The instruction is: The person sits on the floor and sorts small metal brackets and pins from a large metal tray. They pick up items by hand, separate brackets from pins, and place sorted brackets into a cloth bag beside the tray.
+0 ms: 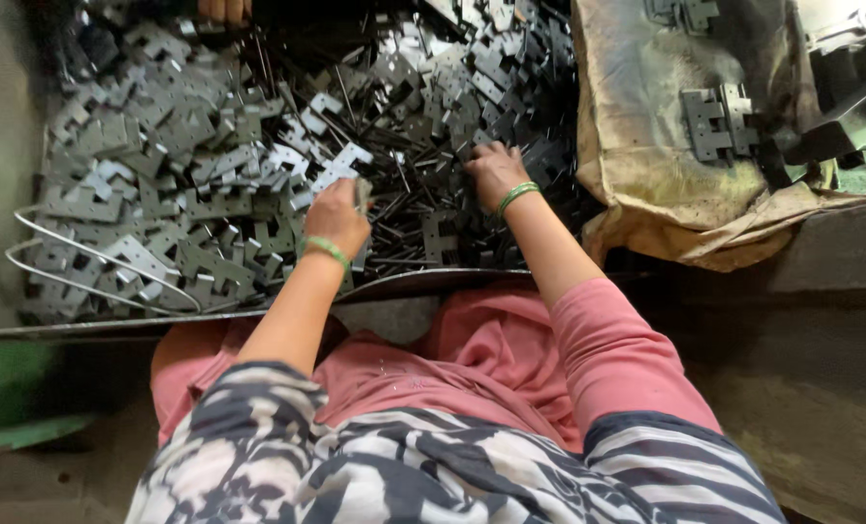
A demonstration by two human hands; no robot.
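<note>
A large heap of grey stamped metal hinge plates [210, 165] and thin metal pins [394, 209] fills a shallow metal tray [258, 312] in front of me. My left hand [336, 215] is closed around a grey hinge plate [363, 190], held just above the heap. My right hand [494, 171] reaches into the pile to the right, fingers down among the plates and pins; what it grips is hidden. Both wrists wear green bangles.
A dirty tan sack [646, 146] lies to the right with joined hinge plates [716, 118] on it. Bent wire loops [83, 254] lie at the tray's left. Another person's fingers [224, 10] show at the top edge. My lap in pink cloth is below.
</note>
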